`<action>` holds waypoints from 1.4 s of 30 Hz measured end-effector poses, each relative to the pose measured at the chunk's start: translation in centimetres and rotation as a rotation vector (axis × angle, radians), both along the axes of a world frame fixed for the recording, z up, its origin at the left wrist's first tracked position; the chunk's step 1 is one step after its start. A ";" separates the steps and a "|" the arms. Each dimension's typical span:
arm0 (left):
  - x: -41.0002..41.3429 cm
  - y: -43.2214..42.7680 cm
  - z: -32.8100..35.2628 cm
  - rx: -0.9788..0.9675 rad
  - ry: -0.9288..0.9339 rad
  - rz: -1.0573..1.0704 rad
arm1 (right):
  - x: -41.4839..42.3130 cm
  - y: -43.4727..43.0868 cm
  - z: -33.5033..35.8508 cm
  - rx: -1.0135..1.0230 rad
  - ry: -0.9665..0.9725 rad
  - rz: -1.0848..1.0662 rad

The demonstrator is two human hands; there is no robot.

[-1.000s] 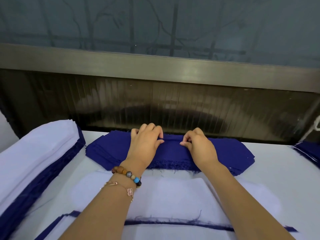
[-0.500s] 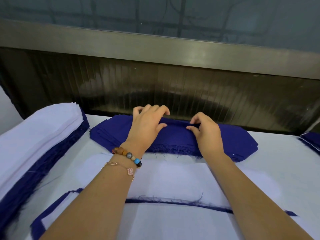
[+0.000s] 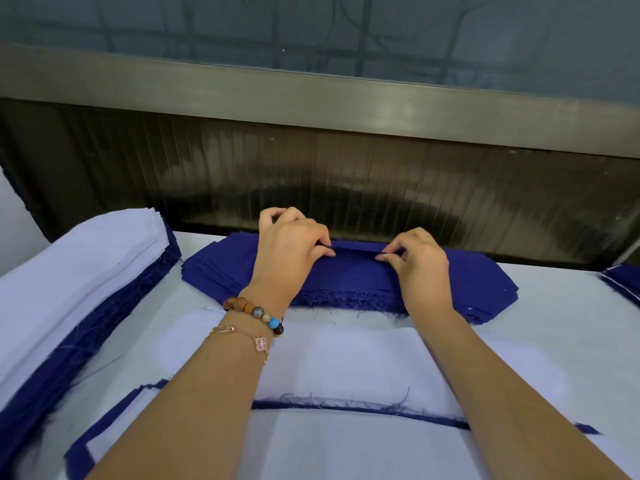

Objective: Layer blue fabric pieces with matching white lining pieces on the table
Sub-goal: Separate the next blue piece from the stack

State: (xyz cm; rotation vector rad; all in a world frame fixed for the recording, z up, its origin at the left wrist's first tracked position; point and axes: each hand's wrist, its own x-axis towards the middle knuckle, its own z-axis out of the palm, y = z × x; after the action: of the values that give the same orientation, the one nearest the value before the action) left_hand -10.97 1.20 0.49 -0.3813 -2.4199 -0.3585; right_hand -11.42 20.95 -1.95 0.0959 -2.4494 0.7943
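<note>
Two pinches: left hand (image 3: pixel 291 252), right hand (image 3: pixel 419 269), blue stack (image 3: pixel 479 284)

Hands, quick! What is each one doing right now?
Left hand: pinches the far edge of the top blue fabric piece.
Right hand: pinches that same edge.

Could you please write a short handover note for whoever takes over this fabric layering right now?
Left hand: pinches the far edge of the top blue piece. Right hand: pinches the same edge.
The blue stack lies at the far side of the table; a white lining piece lies bare in front of it; a layered pile sits on the left.
Done: lining laid out. Left: lift the blue piece, likely lay it on that lining, repeat.
</note>
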 end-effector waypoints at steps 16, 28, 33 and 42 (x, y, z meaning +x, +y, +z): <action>-0.5 -0.1 -0.7 -0.004 0.001 -0.038 | 0.7 0.4 0.7 0.220 0.089 -0.003; -1.4 -4.1 -0.4 0.014 -0.389 0.275 | -0.4 3.4 0.5 0.311 -0.239 -0.122; -0.4 -4.9 -0.4 0.095 -0.461 0.533 | 0.1 5.4 1.5 0.338 -0.336 -0.180; -0.1 -4.5 -0.5 0.260 -0.520 0.630 | 2.8 13.0 2.6 0.098 -0.555 -0.468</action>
State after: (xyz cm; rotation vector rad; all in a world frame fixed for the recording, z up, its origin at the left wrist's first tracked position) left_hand -11.03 -3.26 -0.03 0.6571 -2.7687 -0.5181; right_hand -8.64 33.96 0.69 -0.7261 -2.8447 0.5348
